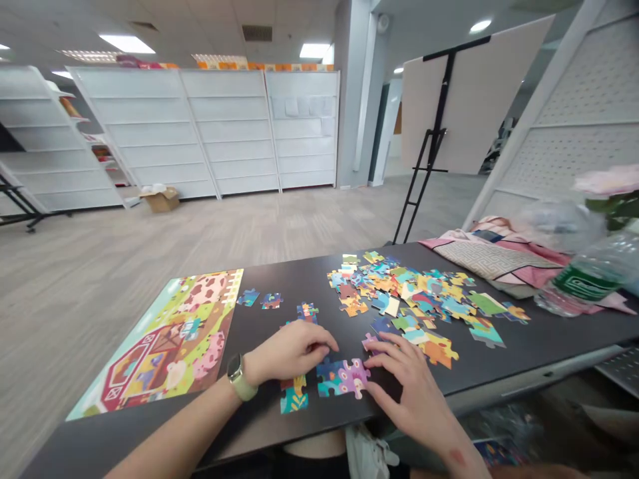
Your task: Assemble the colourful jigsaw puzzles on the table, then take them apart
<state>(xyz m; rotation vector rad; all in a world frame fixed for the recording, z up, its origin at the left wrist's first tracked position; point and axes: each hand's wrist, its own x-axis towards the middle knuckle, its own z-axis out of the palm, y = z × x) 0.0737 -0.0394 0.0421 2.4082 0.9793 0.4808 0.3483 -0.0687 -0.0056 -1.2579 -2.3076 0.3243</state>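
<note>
On the dark table, two joined jigsaw puzzle pieces, one blue-green (328, 380) and one purple with eye-like spots (355, 378), lie between my hands. My left hand (297, 347) reaches over from the left, its fingers bent and close together just above the joined pieces; whatever is under the fingertips is hidden. My right hand (407, 369) has its fingers apart at the right edge of the spotted piece. Another purple puzzle piece (370, 342) is partly covered by its fingertips. A teal piece with yellow leaves (294, 399) sits below my left wrist, partly hidden.
A large heap of loose puzzle pieces (414, 293) spreads across the right of the table. At left lies a farm picture sheet (174, 339), with several pieces beside it. A plastic bottle (574, 283) and pink patterned cloth (514, 263) are at the right end.
</note>
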